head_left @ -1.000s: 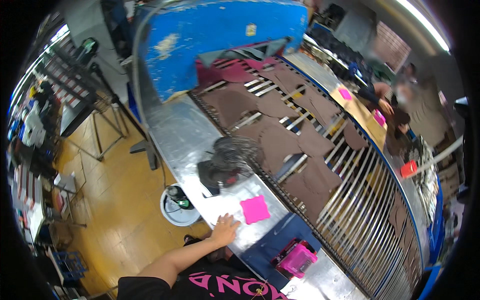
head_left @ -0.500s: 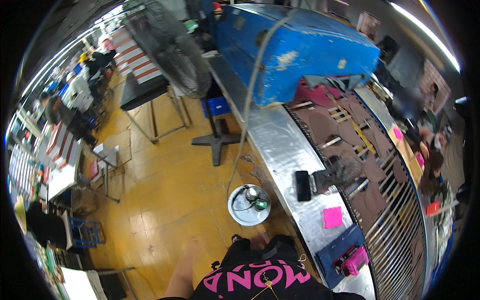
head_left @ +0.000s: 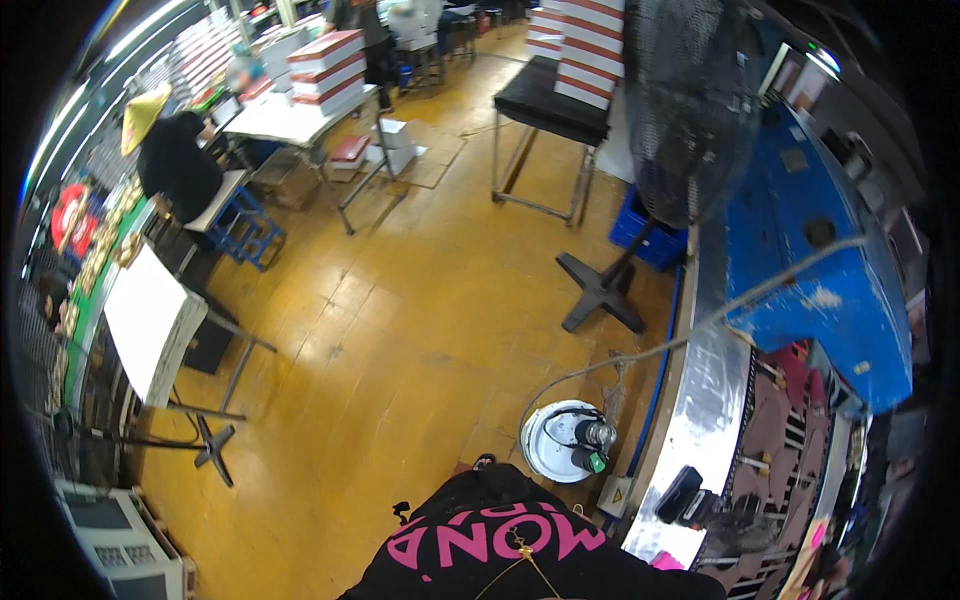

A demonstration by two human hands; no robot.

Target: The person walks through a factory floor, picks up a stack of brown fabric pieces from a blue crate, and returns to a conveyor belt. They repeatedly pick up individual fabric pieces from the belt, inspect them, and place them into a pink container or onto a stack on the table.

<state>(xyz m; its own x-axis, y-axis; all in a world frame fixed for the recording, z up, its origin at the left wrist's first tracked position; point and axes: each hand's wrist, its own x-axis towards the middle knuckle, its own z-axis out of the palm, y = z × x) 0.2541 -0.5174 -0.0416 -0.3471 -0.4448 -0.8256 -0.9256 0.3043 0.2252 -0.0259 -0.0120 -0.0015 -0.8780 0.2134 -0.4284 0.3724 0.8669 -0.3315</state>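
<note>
Neither my left hand nor my right hand shows now; only my black top with pink lettering fills the lower edge. Closest in front of me, to the right, is a white bucket (head_left: 541, 446) on the yellow floor. A black device with a metal end (head_left: 596, 433) and a green-ended one (head_left: 588, 460) lie on it. Right of the bucket runs a steel ledge (head_left: 697, 395) with a black phone (head_left: 680, 494) on it. A bright pink piece (head_left: 667, 561) lies lower on the ledge. Brown flat pieces (head_left: 768, 425) rest on the conveyor beyond.
A blue machine hood (head_left: 800, 275) covers the conveyor's far part. The large fan (head_left: 692, 110) stands beside it, near a blue crate (head_left: 645, 235). A cable (head_left: 640, 352) crosses to the bucket. Left are a white table (head_left: 150, 325) and a seated person (head_left: 180, 165); boxes (head_left: 590, 50) stand ahead.
My view has turned left, so the bucket, fan and conveyor sit farther right. My blurred left hand and forearm, and a blurred patch of skin near my waist, have gone out of view.
</note>
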